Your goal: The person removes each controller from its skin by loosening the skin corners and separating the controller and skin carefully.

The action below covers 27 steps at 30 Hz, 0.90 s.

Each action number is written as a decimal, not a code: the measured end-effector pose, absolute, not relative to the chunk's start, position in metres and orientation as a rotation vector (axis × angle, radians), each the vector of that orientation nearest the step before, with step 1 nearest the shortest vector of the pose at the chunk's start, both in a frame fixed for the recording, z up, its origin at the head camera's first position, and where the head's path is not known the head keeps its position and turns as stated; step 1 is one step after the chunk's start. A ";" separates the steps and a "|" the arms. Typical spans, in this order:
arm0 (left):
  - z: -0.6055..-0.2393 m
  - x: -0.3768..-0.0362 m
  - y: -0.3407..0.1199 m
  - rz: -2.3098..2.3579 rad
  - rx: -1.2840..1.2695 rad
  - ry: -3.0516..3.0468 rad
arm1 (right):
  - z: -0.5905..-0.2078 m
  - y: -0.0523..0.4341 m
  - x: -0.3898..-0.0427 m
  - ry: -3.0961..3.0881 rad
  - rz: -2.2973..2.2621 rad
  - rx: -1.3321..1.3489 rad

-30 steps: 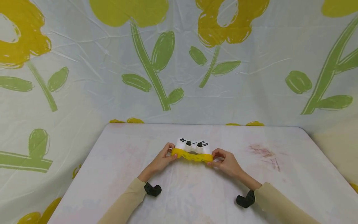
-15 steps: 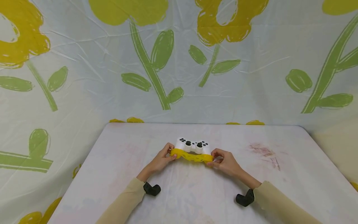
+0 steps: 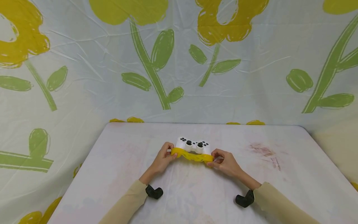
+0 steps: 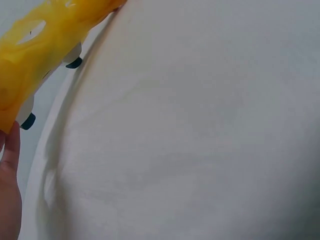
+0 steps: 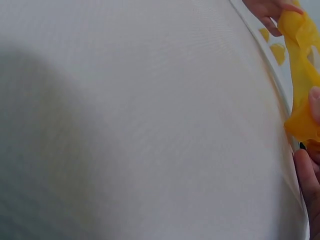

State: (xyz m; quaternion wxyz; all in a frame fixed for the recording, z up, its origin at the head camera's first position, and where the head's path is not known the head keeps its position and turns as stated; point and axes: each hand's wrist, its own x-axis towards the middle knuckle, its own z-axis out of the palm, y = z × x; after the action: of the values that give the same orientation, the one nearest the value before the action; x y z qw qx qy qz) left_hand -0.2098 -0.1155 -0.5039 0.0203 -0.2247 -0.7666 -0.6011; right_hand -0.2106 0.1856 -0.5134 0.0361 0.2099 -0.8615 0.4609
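The white game controller [image 3: 192, 145] lies near the middle of the tabletop [image 3: 279, 174], buttons and two dark thumbsticks facing up, with a yellow silicone cover [image 3: 192, 156] stretched across its near edge. The cover is held at both ends: its left end is pinched by the curled fingers of the left hand [image 3: 162, 160], and its right end is gripped between thumb and fingers of the right hand [image 3: 226, 163]. Held this way, the skin is kept taut and open against the controller's grips, apparently so that it can be worked over the body.

The cover appears soft and rubbery, translucent yellow, with cut-out holes visible in the left wrist view [image 4: 37, 37]; in the right wrist view it is seen folded and wrinkled where it is squeezed [image 5: 304, 85]. The controller is hard, glossy plastic with rounded handles. The tabletop is covered in a pale, faintly stained sheet, and a reddish smudge [image 3: 264, 152] is seen toward the right edge. A black wrist camera mount [image 3: 153, 192] is worn beneath each beige sleeve [image 3: 126, 202].
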 end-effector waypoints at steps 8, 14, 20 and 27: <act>-0.515 -0.215 -0.121 -1.880 -0.735 -2.446 | -0.512 0.186 -0.210 -2.671 1.384 0.608; -0.520 -0.215 -0.125 -1.841 -0.644 -2.495 | -0.510 0.183 -0.210 -2.694 1.400 0.624; -0.503 -0.201 -0.121 -1.790 -0.585 -2.529 | -0.510 0.181 -0.208 -2.691 1.371 0.621; -0.496 -0.189 -0.117 -1.766 -0.517 -2.508 | -0.512 0.179 -0.206 -2.635 1.346 0.640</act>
State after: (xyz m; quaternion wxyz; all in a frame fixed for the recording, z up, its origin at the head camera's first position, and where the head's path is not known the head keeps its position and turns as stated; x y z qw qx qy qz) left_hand -0.1885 -0.1175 -0.4956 0.0157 -0.1662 -0.8061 -0.5677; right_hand -0.2064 0.1787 -0.5116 0.0571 0.2110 -0.8689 0.4440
